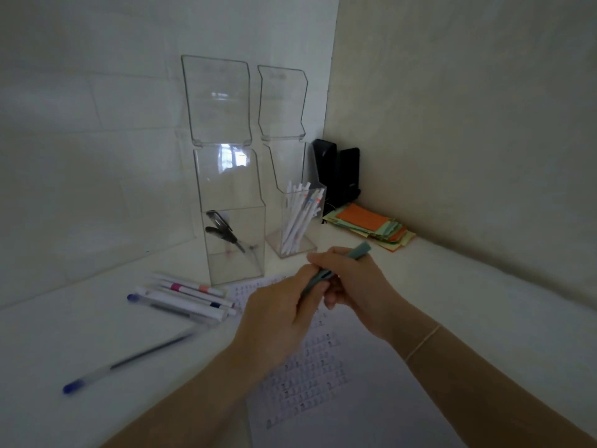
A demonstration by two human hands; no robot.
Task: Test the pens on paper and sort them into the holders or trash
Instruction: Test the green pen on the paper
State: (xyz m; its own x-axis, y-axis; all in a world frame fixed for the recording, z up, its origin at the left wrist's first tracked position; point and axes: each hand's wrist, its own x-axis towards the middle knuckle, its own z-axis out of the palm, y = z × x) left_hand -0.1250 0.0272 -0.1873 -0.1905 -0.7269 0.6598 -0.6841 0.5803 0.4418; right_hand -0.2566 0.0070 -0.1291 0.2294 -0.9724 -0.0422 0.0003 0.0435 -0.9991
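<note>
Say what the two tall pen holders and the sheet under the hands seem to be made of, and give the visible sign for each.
Left holder and right holder: probably clear acrylic or similar hard plastic, glossy; the scissors and white pens inside show through, and a window reflects in the left one's wall. Sheet: paper, matte white, lying flat, printed with rows of small marks.

Both hands on one teal pen over the printed paper: left hand and right hand gripping it, loose pens lying on the bench.
</note>
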